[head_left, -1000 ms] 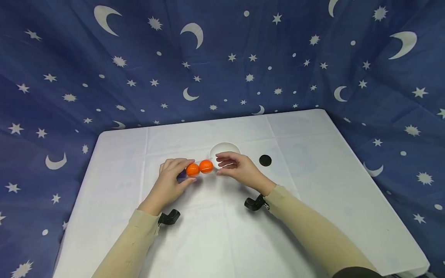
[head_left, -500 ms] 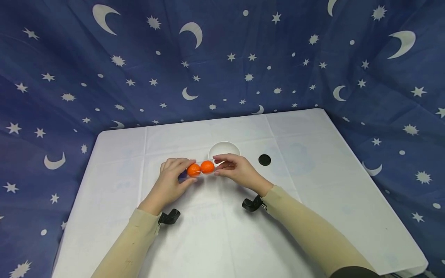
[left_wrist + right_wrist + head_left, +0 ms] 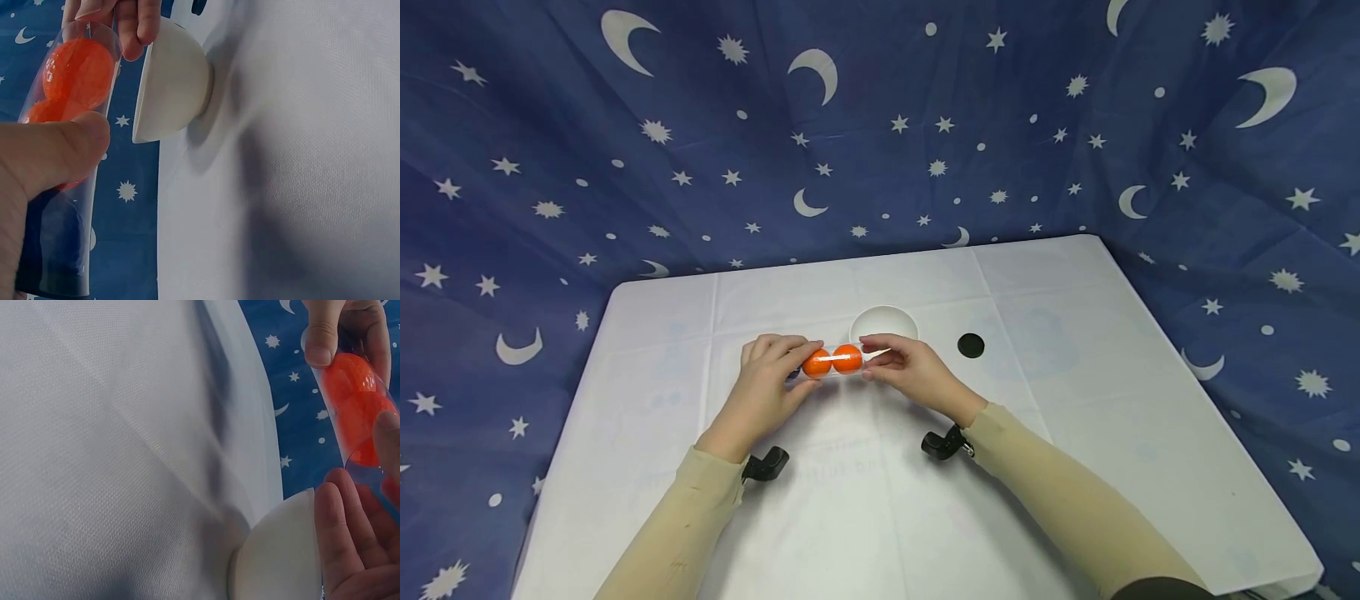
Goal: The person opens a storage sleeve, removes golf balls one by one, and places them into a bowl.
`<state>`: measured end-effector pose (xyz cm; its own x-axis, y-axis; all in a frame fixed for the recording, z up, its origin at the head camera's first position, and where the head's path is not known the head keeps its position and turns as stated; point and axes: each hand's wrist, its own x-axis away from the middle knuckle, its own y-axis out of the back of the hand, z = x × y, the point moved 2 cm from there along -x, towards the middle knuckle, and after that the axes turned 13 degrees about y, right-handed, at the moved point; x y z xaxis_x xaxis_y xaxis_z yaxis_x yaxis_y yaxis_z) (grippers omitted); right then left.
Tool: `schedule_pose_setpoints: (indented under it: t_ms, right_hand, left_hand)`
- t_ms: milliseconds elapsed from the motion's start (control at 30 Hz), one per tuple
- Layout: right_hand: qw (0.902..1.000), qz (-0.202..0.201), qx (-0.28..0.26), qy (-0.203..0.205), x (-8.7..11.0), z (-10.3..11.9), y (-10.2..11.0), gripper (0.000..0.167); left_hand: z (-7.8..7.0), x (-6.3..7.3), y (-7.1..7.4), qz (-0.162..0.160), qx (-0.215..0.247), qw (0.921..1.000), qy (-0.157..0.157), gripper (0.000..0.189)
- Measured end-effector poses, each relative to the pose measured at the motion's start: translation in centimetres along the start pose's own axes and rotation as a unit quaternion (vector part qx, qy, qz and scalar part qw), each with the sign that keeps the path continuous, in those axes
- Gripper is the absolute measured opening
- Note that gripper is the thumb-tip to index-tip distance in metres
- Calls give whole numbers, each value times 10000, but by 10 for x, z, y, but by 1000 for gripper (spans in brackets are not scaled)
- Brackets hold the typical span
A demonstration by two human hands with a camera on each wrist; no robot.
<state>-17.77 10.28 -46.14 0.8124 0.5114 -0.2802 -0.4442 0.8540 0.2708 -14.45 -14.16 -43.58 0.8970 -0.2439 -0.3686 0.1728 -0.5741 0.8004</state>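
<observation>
A clear plastic tube [image 3: 59,237] holds two orange balls [image 3: 847,358] in a row, above the table. My left hand [image 3: 769,377] grips its left part, with the thumb across the side in the left wrist view. The far section in that view looks dark blue, and its contents are hard to tell. At the other end my right hand [image 3: 917,373] pinches the tube's rim between thumb and fingers. A white bowl [image 3: 175,81] stands on the table just behind the right hand, partly hidden by it.
A flat black disc [image 3: 971,346] lies on the white-covered table [image 3: 820,517], to the right of the bowl. Behind the table hangs a blue curtain [image 3: 880,192] with moons and stars. Each wrist carries a black camera mount [image 3: 765,464].
My right hand has moved slightly left, closing the gap to the tube's right end, and now pinches it. The tube has tilted a little in my left hand.
</observation>
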Motion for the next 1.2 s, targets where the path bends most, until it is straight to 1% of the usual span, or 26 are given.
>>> schedule_pose_setpoints:
  t_ms: [200,467,633,733,867,967,1067,1100,1200]
  right_hand:
    - [10000,50,9,-67,0,0,-1,52]
    - [9996,31,15,-296,-1,3,-1,52]
    - [9996,44,18,-289,-1,2,-1,52]
    - [9997,84,4,-247,-1,2,-1,56]
    - [9996,194,-9,-194,-1,0,-2,61]
    - [9995,239,-29,-221,-2,-1,-2,60]
    - [9995,227,-22,-239,-2,0,-3,59]
    - [9994,225,23,-255,-3,0,-3,58]
    - [9994,198,104,-263,-3,17,-3,56]
  left_hand:
    - [-1,-1,3,-60,17,9999,-102,55]
    - [0,-2,3,-67,55,9999,-88,55]
    - [3,0,2,-60,135,9999,-33,56]
    - [5,0,2,-44,120,9999,-29,55]
    - [5,-1,3,-60,33,9999,-131,55]
    - [5,-1,4,-80,-40,9997,-219,55]
    - [6,-2,4,-70,-91,9997,-217,55]
    - [6,-2,4,-61,-74,9998,-200,55]
    - [9,-1,4,-48,42,9999,-108,54]
